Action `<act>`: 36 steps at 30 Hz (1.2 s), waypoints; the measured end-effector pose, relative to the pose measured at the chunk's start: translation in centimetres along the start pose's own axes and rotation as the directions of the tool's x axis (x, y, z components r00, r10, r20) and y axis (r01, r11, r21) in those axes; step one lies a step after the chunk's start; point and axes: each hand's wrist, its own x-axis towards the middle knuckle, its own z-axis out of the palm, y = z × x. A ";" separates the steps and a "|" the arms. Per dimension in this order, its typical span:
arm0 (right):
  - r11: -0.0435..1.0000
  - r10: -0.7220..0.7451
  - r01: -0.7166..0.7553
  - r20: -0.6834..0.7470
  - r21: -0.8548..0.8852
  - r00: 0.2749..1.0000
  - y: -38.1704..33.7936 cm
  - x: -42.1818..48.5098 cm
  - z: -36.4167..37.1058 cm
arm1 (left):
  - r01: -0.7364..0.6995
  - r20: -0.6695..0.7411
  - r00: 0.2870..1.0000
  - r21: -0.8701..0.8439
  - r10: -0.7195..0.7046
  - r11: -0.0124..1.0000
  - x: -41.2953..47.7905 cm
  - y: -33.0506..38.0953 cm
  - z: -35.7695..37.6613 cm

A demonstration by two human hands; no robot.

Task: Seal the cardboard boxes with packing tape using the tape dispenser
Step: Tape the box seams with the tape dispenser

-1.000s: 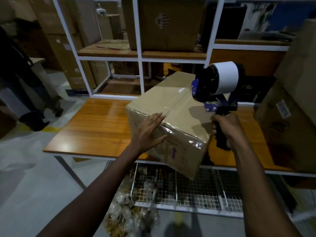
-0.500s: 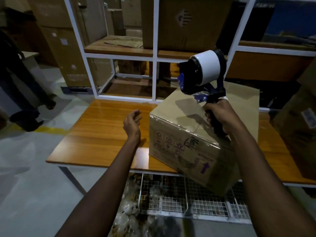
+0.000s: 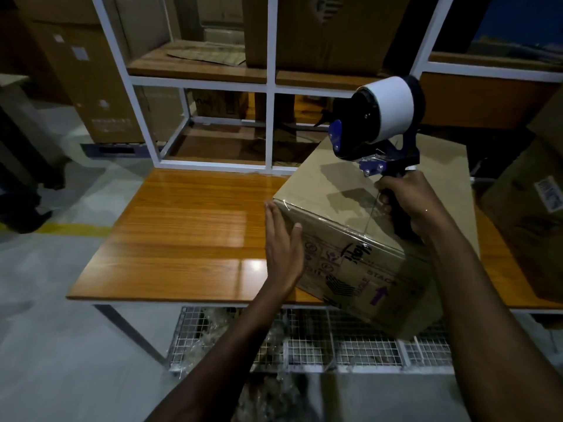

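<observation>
Above one box (image 3: 320, 184) (seemingly taped) hangs one tape dispenser (image 3: 377, 117).

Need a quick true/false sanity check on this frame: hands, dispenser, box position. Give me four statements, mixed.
1. The right hand grips the tape dispenser by its handle. True.
2. The left hand is lifted clear of the cardboard box. False: it lies flat against the box's left side, near the top corner.
3. The tape roll on the dispenser is white. True.
4. The box sits fully within the wooden table. False: its near corner juts past the table's front edge, above the wire basket.
</observation>
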 end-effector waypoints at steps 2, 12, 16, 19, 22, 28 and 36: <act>1.000 -0.002 0.002 -0.013 -0.009 1.000 0.1 0.0 0.0 | -0.032 -0.084 0.996 0.052 0.036 0.998 -0.1 0.3 -0.5; 1.000 0.025 -0.026 -0.048 -0.016 0.999 0.3 0.3 0.0 | 0.147 -0.247 0.959 0.017 -0.138 0.989 4.5 2.2 -3.1; 0.999 0.033 -0.033 -0.055 -0.010 0.998 0.3 0.2 -0.1 | 0.165 -0.212 0.964 0.003 -0.161 0.986 5.3 2.4 -3.4; 1.000 0.031 -0.031 -0.054 -0.002 0.998 0.3 0.2 -0.1 | 0.243 -0.171 0.951 -0.104 -0.258 0.964 5.1 2.5 -3.5; 1.000 0.028 -0.029 -0.048 -0.005 0.998 0.3 0.2 0.0 | 0.398 -0.052 0.895 -0.351 -0.442 0.847 5.4 2.3 -3.6; 1.000 0.020 -0.020 -0.053 0.003 0.998 0.5 0.5 0.0 | 0.300 -0.103 0.930 -0.344 -0.353 0.890 5.3 1.1 -3.0; 1.000 0.015 -0.015 -0.049 0.008 0.999 0.6 0.4 0.0 | -0.081 -0.182 0.976 0.217 0.122 0.973 5.8 -0.3 -5.4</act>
